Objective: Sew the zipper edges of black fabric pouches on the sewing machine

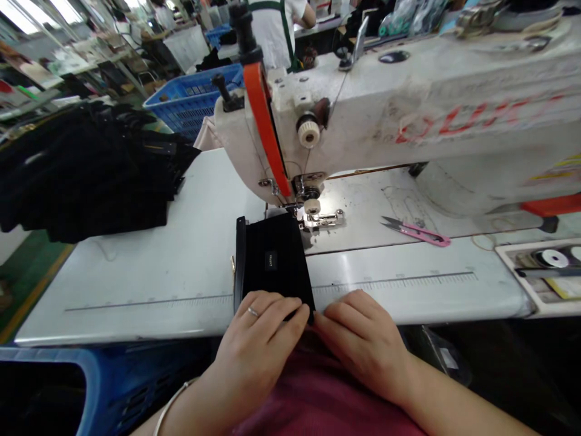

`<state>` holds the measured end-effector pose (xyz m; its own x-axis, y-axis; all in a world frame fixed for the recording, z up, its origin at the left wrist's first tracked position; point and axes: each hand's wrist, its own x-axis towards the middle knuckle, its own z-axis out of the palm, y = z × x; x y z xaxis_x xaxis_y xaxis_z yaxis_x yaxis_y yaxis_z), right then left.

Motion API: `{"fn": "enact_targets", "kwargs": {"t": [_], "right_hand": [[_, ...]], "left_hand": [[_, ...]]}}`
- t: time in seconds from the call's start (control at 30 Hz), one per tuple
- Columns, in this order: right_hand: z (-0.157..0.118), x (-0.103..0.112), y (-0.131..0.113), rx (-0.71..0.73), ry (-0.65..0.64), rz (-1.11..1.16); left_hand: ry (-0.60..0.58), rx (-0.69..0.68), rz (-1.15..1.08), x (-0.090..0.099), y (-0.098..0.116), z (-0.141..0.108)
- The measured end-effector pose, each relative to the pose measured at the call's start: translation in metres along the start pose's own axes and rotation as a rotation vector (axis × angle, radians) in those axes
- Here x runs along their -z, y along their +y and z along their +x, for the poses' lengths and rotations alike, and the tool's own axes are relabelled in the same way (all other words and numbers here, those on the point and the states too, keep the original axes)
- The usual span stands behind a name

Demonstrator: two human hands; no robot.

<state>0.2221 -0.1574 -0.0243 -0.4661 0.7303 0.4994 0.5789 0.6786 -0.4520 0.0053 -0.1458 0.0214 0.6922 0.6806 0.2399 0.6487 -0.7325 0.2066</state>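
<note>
Sewing machine stands on a white table; black pouch lies flat on the tabletop on the near side of the machine, far R corner right at its needle end; can't tell if the cloth is actually under the foot. Pouch has a small label, text too tiny to read, & a trim strip w/ metal zip pull down its L edge. L hand, w/ ring, is on the near edge of the pouch, nearer the wearer than the machine: fingers bent over the cloth, thumb drawn in close to them, so it has hold of that edge. R hand is also this side of the machine, fingers curled, thumb & fingertips closed on the pouch's near R corner; how firmly, can't tell. Pink snips lie under the machine's arm, blades pointing twd the needle end. Big pile of black pcs sits L of the machine; blue basket behind its needle end, co-worker in white top further back. Bobbin tray is nr R, in front of the machine.
</note>
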Motion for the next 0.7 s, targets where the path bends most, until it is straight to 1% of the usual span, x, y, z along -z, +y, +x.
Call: {"fn": "enact_targets", "kwargs": {"t": [0.07, 0.13, 0.27, 0.37, 0.47, 0.5, 0.53, 0.57, 0.67, 0.7], "right_hand": [[-0.001, 0.000, 0.001, 0.020, -0.004, -0.004], [-0.002, 0.000, 0.001, 0.026, -0.016, -0.006], [-0.003, 0.001, 0.002, 0.048, -0.002, 0.008], [-0.003, 0.003, 0.003, 0.056, -0.002, 0.025], [-0.002, 0.003, 0.004, 0.069, 0.011, 0.035], [-0.002, 0.003, 0.004, 0.079, 0.020, 0.039], [-0.002, 0.003, 0.005, 0.085, 0.027, 0.042], [-0.002, 0.002, 0.005, 0.087, 0.034, 0.048], [-0.003, 0.002, 0.004, 0.077, 0.017, 0.068], [-0.003, 0.002, 0.004, 0.075, 0.011, 0.071]], "left_hand": [[0.004, 0.018, -0.025, -0.006, -0.001, -0.006], [-0.016, 0.028, -0.049, -0.012, -0.002, -0.008], [-0.008, 0.038, -0.077, -0.017, -0.003, -0.005], [0.063, 0.046, -0.108, -0.013, -0.001, 0.000], [0.213, 0.058, -0.143, -0.005, 0.001, 0.004], [0.243, 0.054, -0.143, -0.005, 0.001, 0.005], [0.245, 0.042, -0.138, -0.005, 0.001, 0.004], [0.218, 0.023, -0.129, -0.007, 0.000, 0.003], [0.078, -0.016, -0.130, -0.017, -0.004, -0.002], [0.050, -0.022, -0.140, -0.020, -0.006, -0.003]]}}
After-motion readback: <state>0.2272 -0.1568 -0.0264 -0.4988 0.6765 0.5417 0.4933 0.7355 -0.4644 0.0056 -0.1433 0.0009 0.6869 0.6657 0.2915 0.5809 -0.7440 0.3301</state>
